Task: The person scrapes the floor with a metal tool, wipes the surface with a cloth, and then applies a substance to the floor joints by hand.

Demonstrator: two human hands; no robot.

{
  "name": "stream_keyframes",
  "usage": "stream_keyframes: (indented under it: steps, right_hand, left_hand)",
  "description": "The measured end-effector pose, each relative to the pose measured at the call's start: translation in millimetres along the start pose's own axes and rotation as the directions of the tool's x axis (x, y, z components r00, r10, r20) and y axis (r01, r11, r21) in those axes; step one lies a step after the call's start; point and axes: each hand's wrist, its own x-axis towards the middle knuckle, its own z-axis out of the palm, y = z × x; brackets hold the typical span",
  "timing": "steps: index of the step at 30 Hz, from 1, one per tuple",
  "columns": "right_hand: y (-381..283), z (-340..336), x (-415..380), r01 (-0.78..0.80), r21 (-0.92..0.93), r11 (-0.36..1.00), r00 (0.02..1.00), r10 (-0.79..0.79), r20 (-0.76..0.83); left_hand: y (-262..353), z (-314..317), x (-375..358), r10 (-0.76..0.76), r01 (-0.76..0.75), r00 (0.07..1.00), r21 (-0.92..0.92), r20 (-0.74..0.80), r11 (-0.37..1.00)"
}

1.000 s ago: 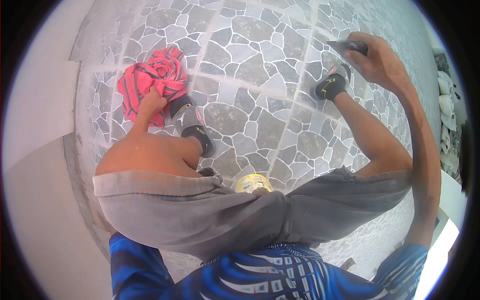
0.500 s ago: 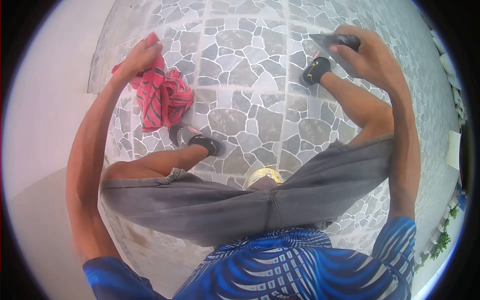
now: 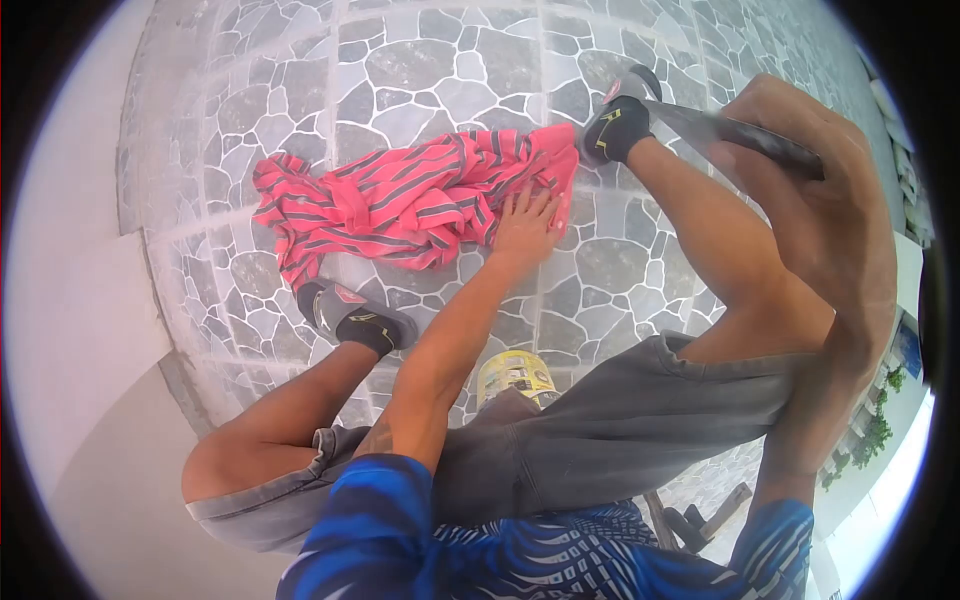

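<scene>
A pink cloth with dark stripes (image 3: 400, 200) lies spread out and crumpled across the stone-patterned floor, between my feet. My left hand (image 3: 527, 225) rests on its right part, palm down with the fingers apart. Up at the right, my right hand (image 3: 790, 150) is closed around a dark knife-like blade (image 3: 740, 132). Its narrow tip points left, close to the sandal on my right foot (image 3: 618, 125), and the blade is apart from the cloth. Motion blurs the right hand a little.
A yellow-labelled bucket (image 3: 515, 378) stands below me, between my legs. My left foot, in a sandal (image 3: 360, 318), is just below the cloth's left end. A pale wall (image 3: 80, 300) runs along the left side. Green plants (image 3: 872, 435) show at the far right.
The cloth was bunched and lifted in my left hand at the left; now it lies spread on the floor. That hand has opened and moved right. My right hand has moved right and down with the blade.
</scene>
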Motion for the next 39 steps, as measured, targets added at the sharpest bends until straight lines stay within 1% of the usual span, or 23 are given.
stream_keyframes:
  steps: [2, 4, 5, 7, 8, 10, 11, 12, 13, 14, 15, 18, 20, 22, 23, 24, 26, 30, 32, 34, 37, 38, 39]
  right_hand:
    - [-6, 14, -7, -0.028, 0.067, 0.997, 0.986, 0.039, -0.164]
    - [-4, 14, -4, -0.045, 0.053, 0.998, 0.981, 0.054, -0.187]
    - [0, 7, -1, -0.033, -0.004, 0.999, 0.993, 0.033, -0.114]
    - [-2, 3, 3, -0.066, 0.030, 0.997, 0.997, 0.067, -0.036]
    - [-8, 6, 1, -0.122, 0.119, 0.985, 0.992, 0.126, -0.027]
    - [-16, 0, -1, -0.139, 0.105, 0.985, 0.990, 0.134, 0.052]
    - [-18, -9, 4, -0.089, 0.005, 0.996, 0.989, 0.087, 0.122]
    - [-21, -11, 5, -0.081, -0.011, 0.997, 0.987, 0.082, 0.136]
    - [-24, -12, 7, -0.074, -0.027, 0.997, 0.986, 0.077, 0.150]
    - [-27, -6, 7, -0.115, 0.032, 0.993, 0.989, 0.112, 0.101]
    - [-27, -6, 7, -0.107, 0.033, 0.994, 0.990, 0.104, 0.091]
    - [-16, -6, 7, -0.029, -0.029, 0.999, 0.992, 0.032, 0.126]
    - [-12, -5, 3, -0.029, -0.002, 1.000, 0.989, 0.029, 0.144]
    - [-8, -8, 2, -0.062, 0.006, 0.998, 0.988, 0.060, 0.140]
    - [-7, -10, -1, -0.095, -0.008, 0.995, 0.984, 0.095, 0.149]
    - [-5, -12, -3, -0.110, -0.009, 0.994, 0.985, 0.111, 0.132]
    - [2, -14, -8, -0.130, 0.013, 0.991, 0.988, 0.129, 0.090]
    - [3, -13, -12, -0.180, -0.036, 0.983, 0.978, 0.183, 0.099]
    - [-1, -12, -11, -0.202, -0.001, 0.979, 0.974, 0.201, 0.109]
    - [-2, -13, -6, -0.224, -0.002, 0.975, 0.967, 0.223, 0.120]
    - [-11, -17, 1, -0.196, -0.100, 0.975, 0.968, 0.209, 0.138]
    - [-24, -19, 3, -0.144, -0.119, 0.982, 0.977, 0.160, 0.140]
    - [-27, -18, 3, -0.111, -0.148, 0.983, 0.982, 0.132, 0.136]
  left_hand:
    - [-38, -21, -21, -0.134, 0.134, 0.991, -0.001, -0.008, 0.991]
    - [-92, -57, -51, -0.331, 0.335, 0.942, 0.081, -0.054, 0.939]
    - [-117, -70, -64, -0.434, 0.444, 0.896, 0.147, -0.092, 0.884]
    - [-146, -94, -73, -0.563, 0.621, 0.752, 0.082, -0.343, 0.780]
    - [-148, -90, -66, -0.601, 0.669, 0.709, 0.080, -0.368, 0.739]
    - [-125, -75, -43, -0.667, 0.753, 0.617, 0.066, -0.419, 0.655]
    - [-99, -66, -35, -0.571, 0.635, 0.765, 0.205, -0.297, 0.745]
    - [-66, -55, -29, -0.463, 0.487, 0.873, 0.319, -0.154, 0.813]
    - [-32, -43, -25, -0.339, 0.356, 0.934, 0.245, -0.108, 0.902]
    - [-2, -21, -24, -0.180, 0.183, 0.983, 0.183, -0.035, 0.966]
    - [14, -1, -27, -0.009, 0.006, 1.000, 0.105, 0.027, 0.994]
    - [15, 26, -30, 0.100, -0.100, 0.994, 0.028, -0.033, 0.995]
    - [-14, -6, -37, -0.129, 0.122, 0.989, -0.102, -0.066, 0.987]
    - [-54, -69, -36, -0.424, 0.418, 0.894, 0.071, 0.144, 0.906]
    - [-92, -72, -49, -0.335, 0.364, 0.922, 0.140, -0.194, 0.921]
    - [-109, -106, -49, -0.585, 0.585, 0.811, 0.089, -0.024, 0.806]
    - [-162, -113, -71, -0.623, 0.676, 0.730, 0.165, -0.281, 0.718]
    - [-142, -92, -54, -0.646, 0.680, 0.729, 0.340, -0.225, 0.650]
    - [-89, -51, -43, -0.414, 0.439, 0.897, 0.429, -0.155, 0.790]
    - [-38, -10, -38, -0.211, 0.211, 0.977, 0.386, -0.043, 0.898]
    - [-8, 10, -41, -0.002, -0.005, 1.000, 0.256, 0.025, 0.967]
    - [-17, -3, -45, -0.016, 0.010, 0.999, 0.148, 0.038, 0.989]
    - [-32, -14, -47, -0.088, 0.089, 0.996, 0.163, -0.010, 0.983]
